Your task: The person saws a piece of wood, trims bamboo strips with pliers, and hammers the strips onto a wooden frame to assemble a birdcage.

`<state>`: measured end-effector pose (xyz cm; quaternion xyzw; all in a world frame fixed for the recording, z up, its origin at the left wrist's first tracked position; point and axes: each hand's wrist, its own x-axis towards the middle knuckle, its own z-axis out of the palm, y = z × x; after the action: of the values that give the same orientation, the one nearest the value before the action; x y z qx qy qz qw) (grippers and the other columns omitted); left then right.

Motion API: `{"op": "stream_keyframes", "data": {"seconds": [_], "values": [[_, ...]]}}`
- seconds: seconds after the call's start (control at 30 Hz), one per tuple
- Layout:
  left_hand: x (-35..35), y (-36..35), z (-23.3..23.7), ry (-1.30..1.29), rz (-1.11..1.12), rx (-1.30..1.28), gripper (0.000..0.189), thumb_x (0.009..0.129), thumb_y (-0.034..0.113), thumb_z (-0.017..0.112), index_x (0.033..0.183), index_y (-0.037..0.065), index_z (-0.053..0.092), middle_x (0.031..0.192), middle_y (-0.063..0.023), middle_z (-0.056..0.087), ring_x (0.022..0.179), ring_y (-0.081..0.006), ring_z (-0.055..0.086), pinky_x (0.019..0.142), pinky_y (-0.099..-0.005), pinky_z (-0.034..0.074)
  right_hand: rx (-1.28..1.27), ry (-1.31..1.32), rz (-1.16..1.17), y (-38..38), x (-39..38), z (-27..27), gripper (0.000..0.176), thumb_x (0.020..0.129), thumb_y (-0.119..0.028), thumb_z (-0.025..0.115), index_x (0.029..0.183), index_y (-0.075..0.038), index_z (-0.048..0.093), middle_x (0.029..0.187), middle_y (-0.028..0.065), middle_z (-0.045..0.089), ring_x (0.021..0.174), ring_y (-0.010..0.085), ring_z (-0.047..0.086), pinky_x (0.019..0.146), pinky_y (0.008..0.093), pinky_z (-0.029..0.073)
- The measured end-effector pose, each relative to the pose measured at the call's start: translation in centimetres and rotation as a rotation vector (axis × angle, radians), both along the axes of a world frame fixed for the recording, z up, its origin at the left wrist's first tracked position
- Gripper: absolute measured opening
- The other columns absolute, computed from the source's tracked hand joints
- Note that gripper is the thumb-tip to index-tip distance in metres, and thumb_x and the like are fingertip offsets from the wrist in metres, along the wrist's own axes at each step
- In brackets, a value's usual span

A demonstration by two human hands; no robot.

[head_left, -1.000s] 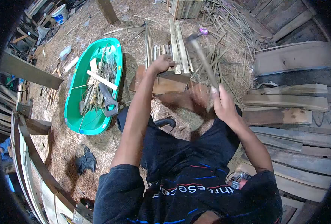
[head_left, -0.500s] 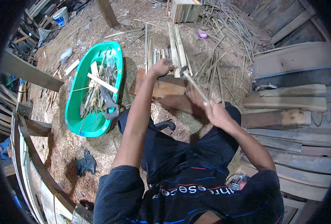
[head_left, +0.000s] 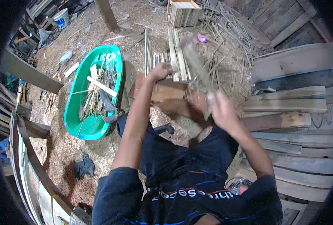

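Note:
My right hand [head_left: 223, 110] is wrapped round the handle of a hammer [head_left: 201, 71], which is raised and smeared by motion. My left hand [head_left: 161, 71] is closed by the near ends of two pale wooden slats [head_left: 176, 56]; what its fingertips pinch, if anything, is too small to see. Under and in front of that hand lies a brown wooden board [head_left: 166, 92]. Short wood pieces [head_left: 159, 57] and thin strips [head_left: 148, 50] lie just beyond it.
To the left is a green tub [head_left: 72, 120] with wood scraps and a handsaw [head_left: 108, 107]. Planks [head_left: 286, 105] are stacked on the right. A wooden box [head_left: 185, 15], a purple tape measure [head_left: 201, 39] and loose sticks lie ahead. A post [head_left: 106, 15] stands on the shavings-covered floor.
The hammer has swung up and away from the slat ends, and my right hand has lifted slightly. My left hand stays by the slats.

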<state>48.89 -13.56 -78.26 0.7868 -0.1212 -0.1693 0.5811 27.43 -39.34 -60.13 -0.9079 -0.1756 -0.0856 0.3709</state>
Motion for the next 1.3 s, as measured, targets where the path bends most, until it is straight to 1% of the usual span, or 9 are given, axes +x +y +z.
{"op": "stream_keyframes", "data": {"seconds": [0.07, 0.2, 0.27, 0.37, 0.67, 0.93, 1.1, 1.17, 1.3], "values": [[0.0, 0.0, 0.2, -0.122, 0.031, 0.187, 0.06, 0.08, 0.037, 0.073, 0.114, -0.01, 0.06, 0.102, -0.0173, 0.069, 0.092, -0.024, 0.065, 0.084, -0.0355, 0.05, 0.248, -0.077, -0.087, 1.1, 1.0, 5.1, 0.033, 0.101, -0.032, 0.045, 0.09, -0.001, 0.053, 0.063, 0.008, 0.052, 0.053, 0.0145, 0.052, 0.047, 0.0302, 0.039], [-1.4, -0.1, 2.9, -0.061, 0.021, 0.204, 0.061, 0.079, 0.037, 0.073, 0.114, -0.011, 0.06, 0.102, -0.0188, 0.069, 0.093, -0.0255, 0.065, 0.084, -0.0353, 0.05, 0.703, -0.206, 0.012, 2.3, 1.5, 4.6, 0.027, 0.101, -0.027, 0.041, 0.088, -0.004, 0.045, 0.063, -0.0016, 0.045, 0.051, 0.0073, 0.041, 0.045, 0.0245, 0.033], [-1.0, -0.2, 2.8, -0.072, 0.012, 0.226, 0.06, 0.079, 0.036, 0.074, 0.113, -0.011, 0.06, 0.1, -0.0186, 0.069, 0.092, -0.0244, 0.065, 0.084, -0.0346, 0.05, 0.395, -0.099, 0.059, 0.0, 1.1, -3.1, 0.024, 0.101, -0.023, 0.04, 0.09, -0.001, 0.046, 0.063, 0.0075, 0.051, 0.053, 0.0131, 0.051, 0.047, 0.0288, 0.04], [-0.1, 0.3, 0.5, -0.093, -0.026, 0.198, 0.057, 0.078, 0.035, 0.074, 0.111, -0.01, 0.061, 0.095, -0.0169, 0.069, 0.089, -0.0225, 0.064, 0.081, -0.0339, 0.05, -0.23, 0.243, 0.028, -1.5, -1.7, -9.4, 0.031, 0.097, -0.023, 0.048, 0.112, 0.003, 0.053, 0.065, 0.0211, 0.059, 0.065, 0.0437, 0.063, 0.059, 0.0492, 0.049], [0.1, 0.0, 0.0, -0.005, 0.039, 0.105, 0.07, 0.079, 0.036, 0.075, 0.124, -0.013, 0.052, 0.115, -0.0232, 0.064, 0.106, -0.0272, 0.062, 0.092, -0.0342, 0.048, 0.692, -0.043, 0.009, 2.2, 0.8, 7.0, 0.03, 0.1, -0.031, 0.046, 0.1, -0.001, 0.051, 0.065, 0.0021, 0.048, 0.053, 0.01, 0.044, 0.047, 0.0276, 0.036], [-2.0, -0.4, 2.6, 0.014, 0.073, 0.064, 0.05, 0.085, 0.034, 0.07, 0.111, -0.007, 0.061, 0.096, -0.0127, 0.069, 0.085, -0.0199, 0.063, 0.077, -0.0333, 0.05, 0.082, 0.143, -0.229, 0.0, -2.0, -12.5, 0.028, 0.096, -0.028, 0.054, 0.1, 0.0, 0.056, 0.068, 0.0196, 0.059, 0.064, 0.0458, 0.058, 0.058, 0.0406, 0.047], [-2.6, -1.4, 1.5, -0.149, 0.083, 0.263, 0.051, 0.086, 0.039, 0.067, 0.11, -0.005, 0.059, 0.084, -0.016, 0.067, 0.08, -0.0218, 0.064, 0.07, -0.0353, 0.05, 0.457, 0.025, -0.328, -0.6, 6.1, -8.7, 0.034, 0.094, -0.036, 0.059, 0.097, -0.002, 0.066, 0.063, 0.0025, 0.057, 0.055, 0.0106, 0.054, 0.049, 0.0296, 0.041], [-4.6, -2.2, 3.3, -0.119, 0.112, 0.358, 0.052, 0.087, 0.041, 0.064, 0.112, -0.004, 0.058, 0.082, -0.0173, 0.066, 0.08, -0.0229, 0.064, 0.069, -0.0366, 0.05, 0.578, 0.302, -0.302, -0.7, 9.7, -8.4, 0.035, 0.094, -0.036, 0.06, 0.102, -0.002, 0.067, 0.066, -0.0003, 0.058, 0.059, 0.0097, 0.056, 0.052, 0.0269, 0.042], [-10.2, -2.9, 4.4, -0.075, 0.13, 0.351, 0.054, 0.09, 0.049, 0.057, 0.114, 0.0, 0.059, 0.088, -0.0197, 0.069, 0.084, -0.032, 0.068, 0.077, -0.0432, 0.053, 0.651, 0.152, -0.367, 2.2, 13.2, -14.2, 0.033, 0.095, -0.033, 0.058, 0.101, -0.002, 0.066, 0.074, 0.0062, 0.064, 0.071, 0.0185, 0.062, 0.064, 0.034, 0.048]]}}
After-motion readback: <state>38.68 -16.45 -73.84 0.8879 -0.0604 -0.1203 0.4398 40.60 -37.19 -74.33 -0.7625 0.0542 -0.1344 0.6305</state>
